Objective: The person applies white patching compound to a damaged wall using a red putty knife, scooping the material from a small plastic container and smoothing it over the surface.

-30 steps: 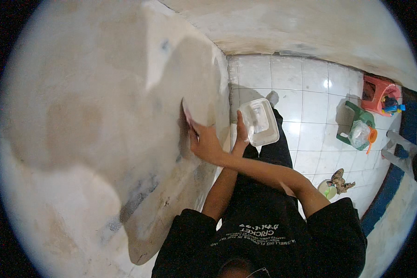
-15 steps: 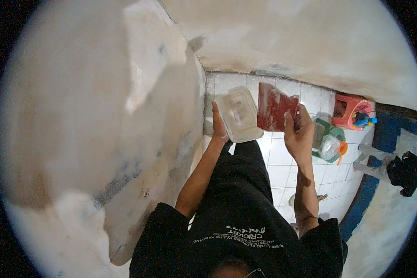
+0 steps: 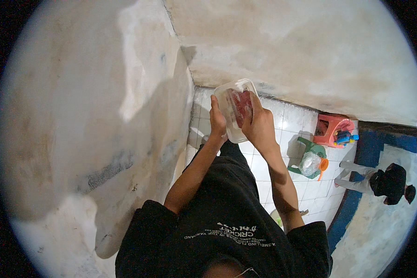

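Observation:
My left hand (image 3: 218, 121) grips the near left side of a translucent plastic container (image 3: 236, 135), with the thumb up along its wall. Whitish paste clings to the container's far end. My right hand (image 3: 260, 121) pinches a flat dark-red putty spreader (image 3: 239, 104) smeared with white. The spreader is down inside the container, and its lower edge is hard to make out. The container is held up in front of me, above the tiled floor and near the wall corner.
Patchy plastered walls stand at left (image 3: 78, 116) and ahead (image 3: 273, 51). On the white tiles (image 3: 289, 113) are a red stool (image 3: 328, 131) with a blue-and-yellow object (image 3: 344, 137), and a green stool (image 3: 306, 147) with a clear bag (image 3: 309, 163) and orange item (image 3: 324, 166). Another person (image 3: 388, 183) is at right.
My right hand has moved left, bringing the spreader from beside the container to inside it. The container remains in my left hand. The view has shifted somewhat.

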Action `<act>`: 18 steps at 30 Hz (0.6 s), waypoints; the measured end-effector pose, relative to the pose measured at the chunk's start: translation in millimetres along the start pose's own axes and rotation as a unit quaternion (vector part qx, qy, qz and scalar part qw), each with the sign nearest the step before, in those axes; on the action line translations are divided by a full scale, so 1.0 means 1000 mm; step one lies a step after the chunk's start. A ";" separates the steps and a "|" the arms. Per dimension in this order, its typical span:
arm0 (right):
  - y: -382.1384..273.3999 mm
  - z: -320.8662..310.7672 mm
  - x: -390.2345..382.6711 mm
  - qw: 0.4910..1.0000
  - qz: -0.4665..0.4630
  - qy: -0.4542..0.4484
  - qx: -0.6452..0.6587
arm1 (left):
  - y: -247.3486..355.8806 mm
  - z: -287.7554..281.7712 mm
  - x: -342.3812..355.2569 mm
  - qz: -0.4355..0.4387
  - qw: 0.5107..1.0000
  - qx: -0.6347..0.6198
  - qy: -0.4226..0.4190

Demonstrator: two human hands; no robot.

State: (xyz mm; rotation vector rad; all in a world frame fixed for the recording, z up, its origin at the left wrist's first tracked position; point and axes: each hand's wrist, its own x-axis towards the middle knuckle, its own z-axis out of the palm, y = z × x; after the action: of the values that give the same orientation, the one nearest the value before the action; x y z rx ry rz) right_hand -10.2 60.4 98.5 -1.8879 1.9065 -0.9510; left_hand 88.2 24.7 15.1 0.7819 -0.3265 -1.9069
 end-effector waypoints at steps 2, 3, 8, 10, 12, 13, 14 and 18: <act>-0.001 -0.003 0.002 1.000 0.019 -0.005 -0.019 | 0.003 0.006 -0.004 0.022 1.000 0.007 0.001; -0.001 -0.002 0.002 0.999 0.026 -0.009 -0.022 | 0.004 0.009 -0.006 0.031 0.999 0.012 0.001; 0.012 0.012 -0.005 0.997 0.042 0.011 0.060 | -0.007 -0.002 0.003 0.014 1.000 -0.003 0.017; 0.008 0.008 -0.006 0.986 0.091 -0.015 0.135 | -0.006 -0.004 0.000 0.028 0.997 0.053 0.039; 0.027 0.014 -0.009 0.977 0.084 0.000 0.197 | 0.000 0.003 -0.008 0.052 0.986 0.143 0.064; 0.040 0.018 -0.011 0.970 0.080 0.008 0.227 | 0.000 0.004 -0.007 0.064 0.982 0.168 0.066; 0.051 0.024 -0.013 0.964 0.094 -0.004 0.250 | 0.000 0.004 -0.007 0.077 0.976 0.193 0.070; 0.090 0.044 -0.020 0.940 0.130 -0.026 0.314 | -0.007 -0.003 0.001 0.117 0.943 0.297 0.092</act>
State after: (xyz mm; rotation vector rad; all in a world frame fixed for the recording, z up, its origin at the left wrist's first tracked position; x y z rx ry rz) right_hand -50.2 62.1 4.7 -1.2444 1.5172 -1.2184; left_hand 84.8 27.3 8.2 1.2466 -0.8623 -1.5009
